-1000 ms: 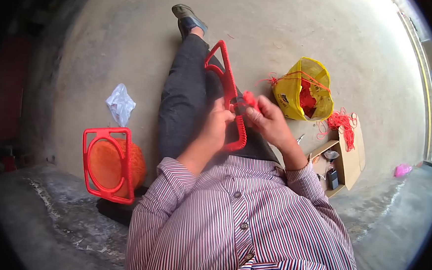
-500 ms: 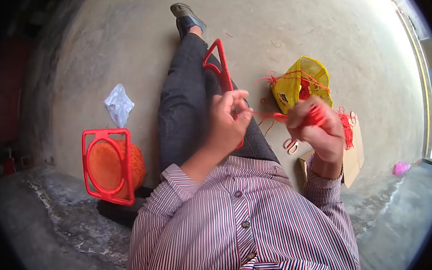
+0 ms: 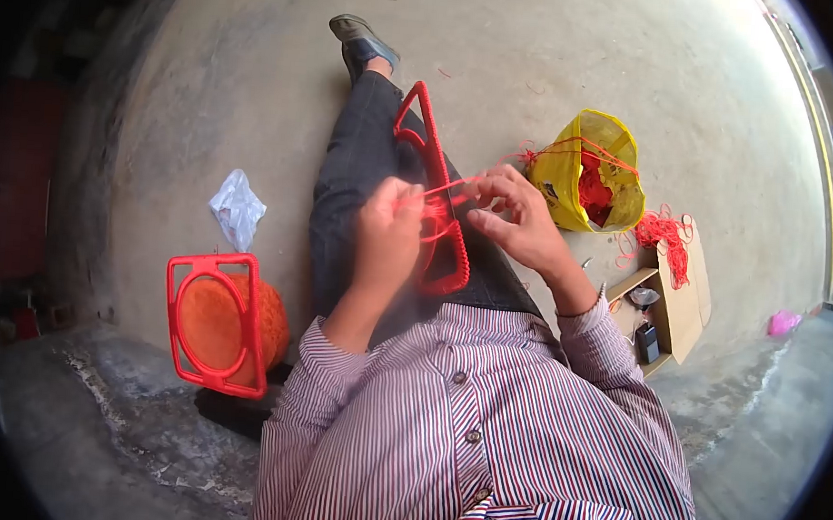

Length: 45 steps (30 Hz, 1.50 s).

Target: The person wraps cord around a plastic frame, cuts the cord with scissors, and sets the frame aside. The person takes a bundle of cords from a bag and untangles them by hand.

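Observation:
My left hand, smeared by motion, is closed on red cord, a blurred loose bundle beside its fingertips. A strand runs from it to the bent fingers of my right hand, which pinches the cord near its fingertips. Behind and below the hands, a red cord-wrapped frame stands tilted on my leg, its lower edge ridged with wraps. The hands and bundle hide its middle part.
A second red frame leans on an orange round stool at left, near a clear plastic bag. At right are a yellow bag with red cord, a cardboard box, a cord tangle and a pink bag.
My right hand has moved left and down, leaving the bundle it was gripping now between both hands. My left hand has shifted left and closed. The yellow bag and box show more fully.

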{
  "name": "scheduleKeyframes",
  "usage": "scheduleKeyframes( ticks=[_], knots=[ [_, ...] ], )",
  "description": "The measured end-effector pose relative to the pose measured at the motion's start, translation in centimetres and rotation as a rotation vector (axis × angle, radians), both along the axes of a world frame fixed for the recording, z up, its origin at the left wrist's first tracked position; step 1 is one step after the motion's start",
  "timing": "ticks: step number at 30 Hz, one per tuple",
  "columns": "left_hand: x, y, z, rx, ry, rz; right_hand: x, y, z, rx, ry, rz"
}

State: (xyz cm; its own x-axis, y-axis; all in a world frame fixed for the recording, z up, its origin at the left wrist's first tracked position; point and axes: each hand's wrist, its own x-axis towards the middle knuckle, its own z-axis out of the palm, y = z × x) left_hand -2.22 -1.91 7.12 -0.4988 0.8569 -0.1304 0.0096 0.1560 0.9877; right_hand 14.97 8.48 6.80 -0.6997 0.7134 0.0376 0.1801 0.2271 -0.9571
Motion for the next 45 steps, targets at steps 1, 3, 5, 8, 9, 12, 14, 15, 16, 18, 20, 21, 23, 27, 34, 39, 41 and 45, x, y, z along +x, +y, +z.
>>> scheduleKeyframes(
  ticks=[1, 3, 5, 8, 9, 12, 14, 15, 16, 18, 20, 21, 23, 27, 34, 39, 41, 45],
  knots=[
    [1.0, 0.3, 2.3, 0.015, -0.102, -0.022, 0.1, -0.2, 1.7, -0.024, 0.047, 0.045],
    [2.0, 0.9, 4.1, 0.114, -0.434, -0.103, 0.4, -0.4, 2.4, 0.153, 0.153, 0.095],
    [1.5, 1.6, 3.2, 0.072, -0.525, -0.144, 1.8, -0.2, 3.6, 0.089, 0.220, 0.010],
    [0.9, 1.7, 2.9, -0.085, -0.578, -0.093, 6.9, 2.8, 8.3, -0.377, 0.594, -0.263],
    [0.9, 1.6, 2.5, -0.113, -0.554, -0.080, 9.6, 4.2, 8.7, -0.446, 0.817, -0.250],
    [1.0, 1.5, 0.4, -0.155, -0.476, -0.085, 13.3, 6.1, 12.4, -0.497, 1.164, -0.287],
    [1.2, 1.6, -0.4, -0.143, -0.449, -0.093, 14.6, 7.0, 10.6, -0.368, 1.084, -0.278],
    [1.3, 1.6, -0.5, -0.128, -0.448, -0.092, 13.9, 6.9, 9.0, -0.432, 1.039, -0.328],
    [1.3, 1.6, -0.6, -0.115, -0.445, -0.092, 12.6, 6.4, 7.0, -0.496, 0.995, -0.380],
    [1.3, 1.5, -0.6, -0.107, -0.416, -0.091, 8.6, 3.9, 2.9, -0.575, 0.601, -0.399],
    [1.0, 1.4, -1.0, -0.112, -0.313, -0.094, 3.5, 0.3, 0.9, -0.590, 0.203, -0.327],
    [0.8, 1.2, -1.7, -0.119, -0.228, -0.096, 1.4, -1.4, -0.1, -0.674, 0.132, -0.233],
    [0.4, 1.0, -3.4, -0.101, -0.105, -0.061, 0.0, -2.2, -0.4, -0.772, 0.057, -0.129],
    [1.3, 1.0, -4.4, -0.090, -0.317, 0.154, 2.1, 0.4, 0.2, -0.747, 0.185, -0.144],
    [1.6, 1.3, -5.7, -0.085, -0.637, 0.019, 7.2, -0.1, 3.1, -0.582, 0.144, -0.198],
    [2.0, 0.6, -6.0, -0.041, -0.107, 0.054, 7.9, 2.1, 0.0, -0.417, 0.071, -0.424],
    [2.2, 0.7, -2.5, 0.003, -0.051, -0.037, 6.9, 2.1, -0.3, -0.238, 0.003, -0.416],
    [3.0, 2.5, 1.6, 0.069, -0.304, -0.148, 1.8, 0.3, 1.1, 0.360, -0.155, 0.038]
  ],
)
